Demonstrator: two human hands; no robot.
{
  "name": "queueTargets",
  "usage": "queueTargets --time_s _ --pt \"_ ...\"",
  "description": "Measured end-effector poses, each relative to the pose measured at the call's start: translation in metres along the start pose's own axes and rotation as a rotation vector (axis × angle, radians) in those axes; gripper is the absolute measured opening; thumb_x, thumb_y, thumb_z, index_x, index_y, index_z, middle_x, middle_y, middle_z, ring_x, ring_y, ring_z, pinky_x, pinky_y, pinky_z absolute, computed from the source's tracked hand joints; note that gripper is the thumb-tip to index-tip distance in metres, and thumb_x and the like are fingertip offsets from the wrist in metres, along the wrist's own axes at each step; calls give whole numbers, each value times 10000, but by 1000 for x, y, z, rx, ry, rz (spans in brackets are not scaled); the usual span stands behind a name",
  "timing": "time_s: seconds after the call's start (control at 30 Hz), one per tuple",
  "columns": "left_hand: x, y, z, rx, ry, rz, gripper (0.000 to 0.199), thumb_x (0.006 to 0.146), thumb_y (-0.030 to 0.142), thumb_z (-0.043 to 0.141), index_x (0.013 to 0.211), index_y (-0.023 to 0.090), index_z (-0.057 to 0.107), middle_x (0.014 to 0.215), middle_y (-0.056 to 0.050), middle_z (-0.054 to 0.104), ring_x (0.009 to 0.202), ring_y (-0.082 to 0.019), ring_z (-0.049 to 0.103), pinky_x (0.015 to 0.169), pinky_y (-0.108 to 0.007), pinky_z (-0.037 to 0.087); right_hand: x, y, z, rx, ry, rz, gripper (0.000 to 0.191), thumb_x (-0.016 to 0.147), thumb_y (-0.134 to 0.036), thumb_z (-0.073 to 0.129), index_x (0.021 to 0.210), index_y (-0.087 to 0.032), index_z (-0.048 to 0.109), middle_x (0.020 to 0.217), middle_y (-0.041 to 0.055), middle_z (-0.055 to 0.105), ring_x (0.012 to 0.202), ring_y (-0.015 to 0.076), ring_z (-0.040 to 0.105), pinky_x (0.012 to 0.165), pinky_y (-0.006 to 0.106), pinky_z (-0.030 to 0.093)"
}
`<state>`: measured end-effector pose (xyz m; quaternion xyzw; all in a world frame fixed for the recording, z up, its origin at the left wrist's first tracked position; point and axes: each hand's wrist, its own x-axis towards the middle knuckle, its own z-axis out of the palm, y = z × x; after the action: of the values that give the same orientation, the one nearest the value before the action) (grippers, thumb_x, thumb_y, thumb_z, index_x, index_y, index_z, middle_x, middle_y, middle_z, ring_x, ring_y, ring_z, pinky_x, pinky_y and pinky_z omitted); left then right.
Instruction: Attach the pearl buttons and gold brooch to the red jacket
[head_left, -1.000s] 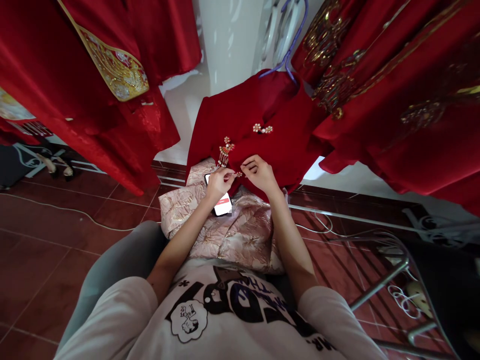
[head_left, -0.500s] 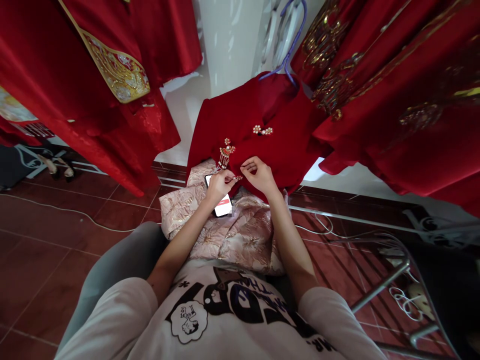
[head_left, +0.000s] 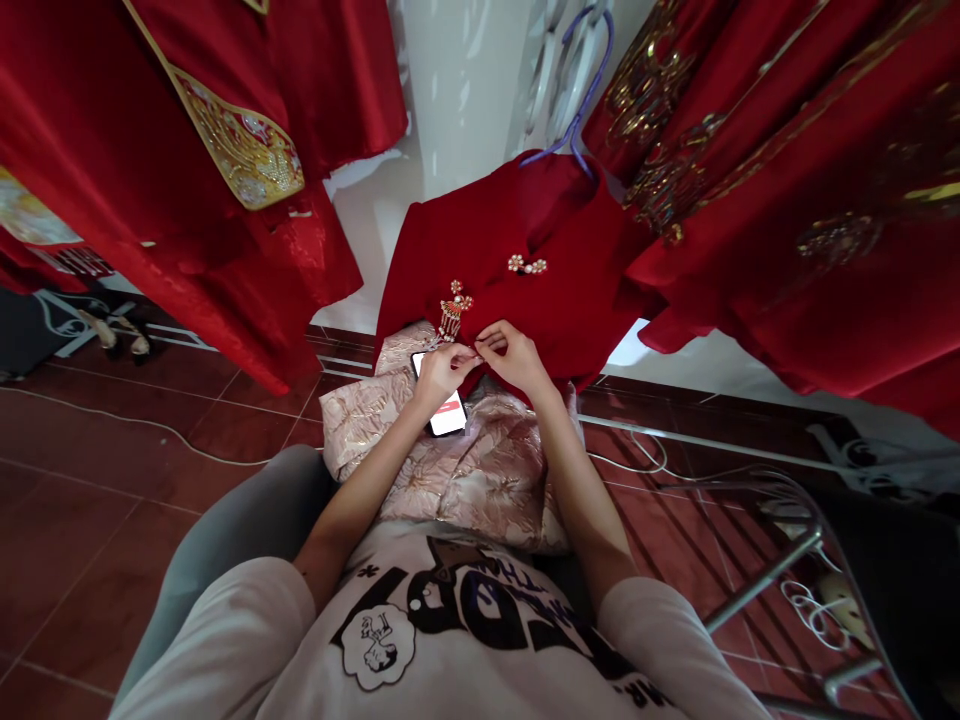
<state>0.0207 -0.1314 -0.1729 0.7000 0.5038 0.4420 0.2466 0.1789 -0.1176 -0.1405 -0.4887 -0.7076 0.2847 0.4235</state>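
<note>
A red garment (head_left: 570,320) on a purple hanger (head_left: 574,130) drapes down to my lap. My left hand (head_left: 447,368) pinches a small beaded piece, mostly hidden by the fingertips. Right beside it, my right hand (head_left: 513,356) has thumb and fingers pressed together near the same piece; whatever is between them is too small to make out. Above my left hand lies a beaded ornament with hanging tassels (head_left: 452,312). Higher on the cloth sits a flower-shaped beaded clasp (head_left: 526,265). A lit phone (head_left: 448,418) lies under my left wrist on pink patterned fabric (head_left: 480,475).
Red garments with gold decoration hang at the left (head_left: 247,150) and right (head_left: 787,220). A metal-framed chair (head_left: 772,575) stands at lower right. Shoes (head_left: 124,335) and a white cable (head_left: 172,430) are on the tiled floor at left.
My right hand has moved slightly left, so its fingertips now meet those of my left hand. The small beaded piece between them is more covered than before.
</note>
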Motion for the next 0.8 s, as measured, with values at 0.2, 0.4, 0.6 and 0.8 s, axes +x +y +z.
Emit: queueTargets --time_s 0.2,0.4,0.6,0.8 --pt "-1 5 -3 -2 4 -11 74 843 153 729 782 177 693 837 -25 756 759 -151 712 782 -268 561 -1 -2 -5 16 -41 13 194 698 -138 628 868 -225 592 795 6 695 770 175 687 782 340 577" --pt "1 10 -3 -68 30 -85 123 837 229 746 756 176 670 800 -22 749 732 -152 697 745 -266 553 -1 1 -5 40 -91 -18 255 664 -202 709 884 -223 582 824 3 672 780 172 659 786 342 567" --pt "1 14 -3 -42 31 -133 121 802 153 730 701 175 667 754 -17 740 697 -158 687 708 -272 543 -3 1 -2 35 -136 -57 270 672 -156 663 920 -218 576 857 12 653 808 177 650 786 336 546" --pt "7 7 2 -415 60 -273 210 694 33 698 843 161 625 673 22 676 646 -130 672 692 -258 554 -5 -4 1 -45 -152 -84 329 637 -96 640 933 -218 566 875 10 627 848 188 626 795 332 511"
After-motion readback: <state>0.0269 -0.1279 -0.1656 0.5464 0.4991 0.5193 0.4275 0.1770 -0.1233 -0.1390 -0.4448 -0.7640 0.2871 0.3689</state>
